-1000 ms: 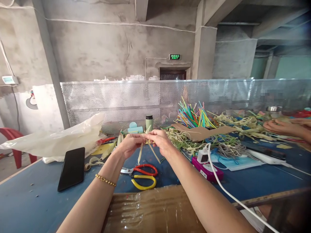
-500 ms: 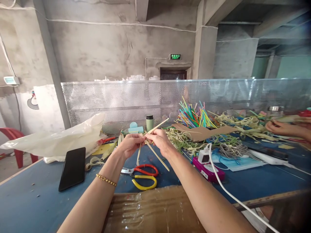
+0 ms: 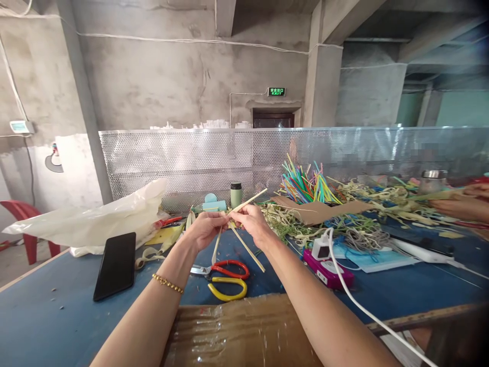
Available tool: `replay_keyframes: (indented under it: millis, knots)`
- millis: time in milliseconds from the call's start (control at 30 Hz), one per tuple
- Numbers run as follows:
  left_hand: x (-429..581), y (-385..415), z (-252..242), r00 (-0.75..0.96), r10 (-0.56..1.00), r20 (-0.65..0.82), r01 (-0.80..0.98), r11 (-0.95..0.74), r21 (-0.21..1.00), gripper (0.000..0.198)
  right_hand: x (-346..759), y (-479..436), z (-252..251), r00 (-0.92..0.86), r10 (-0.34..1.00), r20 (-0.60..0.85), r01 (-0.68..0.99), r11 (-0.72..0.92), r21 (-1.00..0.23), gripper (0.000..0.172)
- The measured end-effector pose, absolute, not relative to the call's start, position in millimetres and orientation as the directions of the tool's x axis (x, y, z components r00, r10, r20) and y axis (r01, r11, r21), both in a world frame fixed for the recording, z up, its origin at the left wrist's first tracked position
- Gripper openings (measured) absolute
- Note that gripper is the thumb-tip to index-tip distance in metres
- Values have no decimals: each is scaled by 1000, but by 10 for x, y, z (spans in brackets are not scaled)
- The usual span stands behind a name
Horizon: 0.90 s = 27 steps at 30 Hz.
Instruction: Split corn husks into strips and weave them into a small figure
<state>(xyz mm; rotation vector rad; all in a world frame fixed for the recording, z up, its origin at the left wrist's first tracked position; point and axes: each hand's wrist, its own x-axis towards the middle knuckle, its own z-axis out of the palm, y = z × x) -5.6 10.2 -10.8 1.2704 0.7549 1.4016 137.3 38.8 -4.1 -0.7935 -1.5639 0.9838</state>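
My left hand (image 3: 206, 230) and my right hand (image 3: 250, 222) meet above the table, fingertips pinched close together on pale straw strips (image 3: 249, 248). One strip sticks up to the right past my right hand. Another slants down to the right, and a shorter one hangs below my left fingers. Where the strips cross is mostly hidden by my fingers. Just under them lie scissors (image 3: 228, 280) with one red and one yellow handle, touching neither hand.
A cardboard box (image 3: 240, 336) sits at the near edge. Left are a black phone (image 3: 114, 266) and plastic sheeting (image 3: 95, 216). Right are a purple power strip (image 3: 334, 275) with a white cable, loose plant strips (image 3: 284, 219) and colourful stems (image 3: 305, 183). A co-worker's hands (image 3: 462, 206) show far right.
My hands keep nearly the same place and grip; the strips have shifted only slightly. At the far right, the co-worker's hand has moved further right. The view has tilted a little.
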Motion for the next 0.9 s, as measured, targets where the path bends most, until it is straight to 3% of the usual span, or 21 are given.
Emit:
replay_keyframes:
  millis: [367, 667, 900]
  knots:
    - [-80, 143, -121, -11, 961, 278, -203, -274, 940, 16, 1443, 504, -44, -67, 906, 418, -138, 406, -903, 14]
    - [-60, 120, -96, -21, 962, 273, -205, -271, 940, 15, 1570, 565, 29, 182, 867, 464, -225, 496, -838, 14]
    - [-58, 130, -112, -16, 961, 276, -180, -274, 945, 14, 1651, 679, 47, 277, 854, 440, -296, 511, -807, 12]
